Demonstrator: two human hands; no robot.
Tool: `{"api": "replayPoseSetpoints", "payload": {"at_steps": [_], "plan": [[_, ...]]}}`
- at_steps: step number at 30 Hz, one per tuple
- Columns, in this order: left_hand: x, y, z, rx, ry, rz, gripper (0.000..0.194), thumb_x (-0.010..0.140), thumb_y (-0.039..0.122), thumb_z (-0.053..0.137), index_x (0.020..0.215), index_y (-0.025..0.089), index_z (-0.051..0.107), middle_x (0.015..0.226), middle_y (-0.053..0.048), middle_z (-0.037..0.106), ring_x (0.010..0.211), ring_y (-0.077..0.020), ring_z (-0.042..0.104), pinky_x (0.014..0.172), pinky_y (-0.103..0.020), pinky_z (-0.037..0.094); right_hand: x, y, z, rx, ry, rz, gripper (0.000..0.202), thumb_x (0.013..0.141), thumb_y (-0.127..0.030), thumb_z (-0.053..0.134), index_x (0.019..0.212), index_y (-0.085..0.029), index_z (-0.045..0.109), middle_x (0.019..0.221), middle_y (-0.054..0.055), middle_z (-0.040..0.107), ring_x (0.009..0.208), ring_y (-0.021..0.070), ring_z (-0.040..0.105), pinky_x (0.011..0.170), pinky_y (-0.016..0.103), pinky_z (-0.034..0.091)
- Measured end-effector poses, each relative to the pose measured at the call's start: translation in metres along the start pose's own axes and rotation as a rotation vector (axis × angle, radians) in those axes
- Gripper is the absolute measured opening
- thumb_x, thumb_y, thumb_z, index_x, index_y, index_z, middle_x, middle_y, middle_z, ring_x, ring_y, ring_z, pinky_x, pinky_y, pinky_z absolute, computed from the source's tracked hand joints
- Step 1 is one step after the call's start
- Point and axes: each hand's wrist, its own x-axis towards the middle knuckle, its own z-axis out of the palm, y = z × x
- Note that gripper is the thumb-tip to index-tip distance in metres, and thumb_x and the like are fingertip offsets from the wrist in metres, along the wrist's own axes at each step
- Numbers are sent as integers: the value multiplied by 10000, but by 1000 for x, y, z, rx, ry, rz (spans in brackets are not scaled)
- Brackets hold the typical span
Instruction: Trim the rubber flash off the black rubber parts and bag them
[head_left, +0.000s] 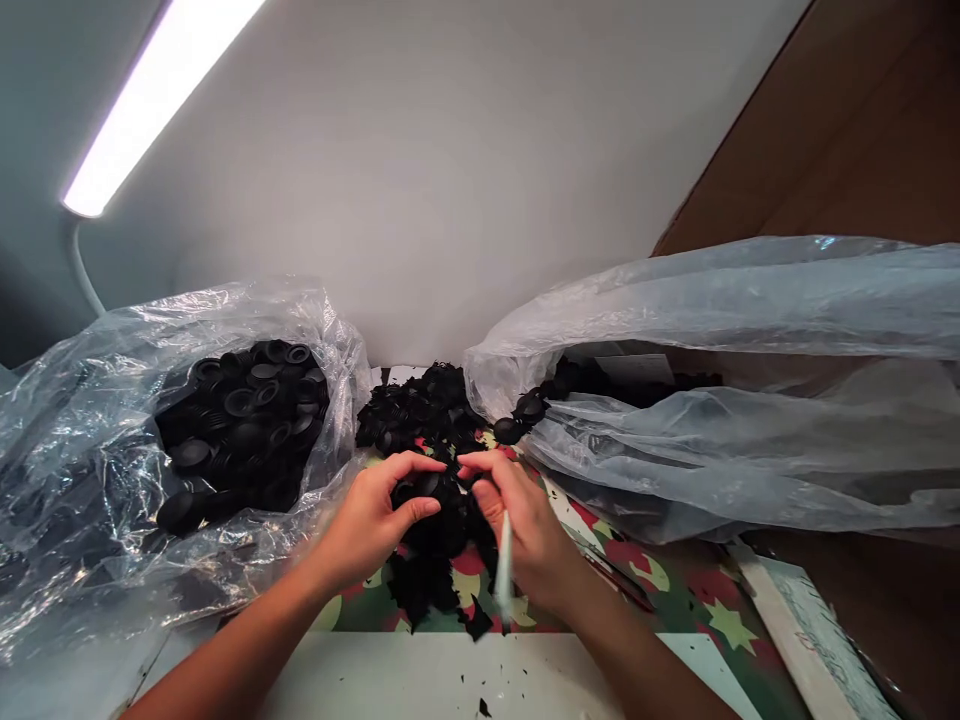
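Observation:
Black round parts [247,430] fill an open clear plastic bag [67,430] at the left. Dark scraps and parts form a pile [420,405] in the middle, and more black pieces [439,525] lie between my hands. My left hand [382,505] touches these pieces, thumb and index finger apart around a black part. Opposite it, my right hand [517,500] has a thin pale tool [505,575] sticking down from its curled fingers, blurred at its lower end. Its index fingertip is at the black pieces too.
A second plastic bag [675,460] with dark parts opens at the right, before a cardboard box [847,130]. Scissors-like red handles [619,580] lie on the patterned cloth [675,590]. A white sheet [420,680] is at the front. A lit lamp [161,100] hangs upper left.

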Motion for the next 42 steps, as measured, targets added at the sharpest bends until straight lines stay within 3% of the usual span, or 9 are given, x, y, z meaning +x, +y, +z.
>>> {"api": "replayPoseSetpoints", "payload": {"at_steps": [5, 10, 16, 22, 28, 34, 38, 42], "plan": [[-2, 2, 1, 139, -32, 128, 352, 775, 52, 596, 1031, 253, 727, 1006, -11, 776, 925, -216, 698, 852, -339, 559, 2, -4, 13, -97, -117, 56, 104, 942, -257, 637, 1027, -225, 588, 962, 42, 721, 812, 220, 636, 689, 312, 476], [-3, 2, 1, 247, -31, 164, 384, 767, 16, 574, 1046, 239, 715, 902, 3, 767, 841, -192, 693, 797, -309, 546, 4, 5, 16, -150, -166, 146, 81, 960, -298, 622, 935, -231, 582, 769, -4, 650, 724, 195, 579, 639, 282, 404], [-4, 1, 1, 325, -37, 206, 293, 782, 32, 608, 978, 221, 714, 915, -13, 748, 836, -186, 671, 785, -301, 546, 5, 12, 17, -409, -322, -79, 254, 1014, -313, 568, 782, -214, 536, 733, 4, 637, 713, 188, 514, 665, 312, 290], [-2, 3, -4, 121, -98, 67, 175, 758, 115, 682, 886, 215, 745, 820, 0, 727, 768, -176, 639, 653, -247, 515, 8, 8, 6, -325, -381, -208, 285, 1019, -186, 526, 735, -202, 515, 703, -22, 608, 703, 165, 460, 681, 302, 266], [1, 4, -2, -231, -57, -128, 121, 711, 269, 745, 775, 167, 747, 660, 12, 629, 537, -119, 524, 441, -198, 380, 4, 0, 7, -276, -221, -310, 380, 1053, -199, 415, 676, -195, 466, 644, -20, 540, 650, 157, 402, 660, 301, 261], [4, -7, 11, -476, 70, -202, 101, 632, 223, 775, 682, 157, 717, 614, 13, 630, 567, -114, 520, 500, -200, 382, 1, -6, 18, -464, -58, -476, 357, 990, -82, 405, 677, -192, 537, 613, 7, 514, 645, 183, 355, 641, 333, 231], [1, -12, 25, -619, 110, -341, 172, 630, 266, 809, 706, 165, 693, 580, 25, 602, 482, -107, 498, 422, -199, 291, 2, -7, 20, -506, -13, -497, 384, 972, -42, 410, 639, -189, 532, 590, 3, 491, 632, 182, 342, 629, 333, 236], [6, -6, 27, -824, 188, -378, 270, 587, 311, 875, 669, 167, 662, 580, 17, 635, 501, -110, 543, 455, -194, 343, -2, -13, 23, -473, 14, -516, 410, 985, -50, 395, 621, -190, 523, 582, -1, 485, 625, 176, 354, 629, 330, 246]]}}
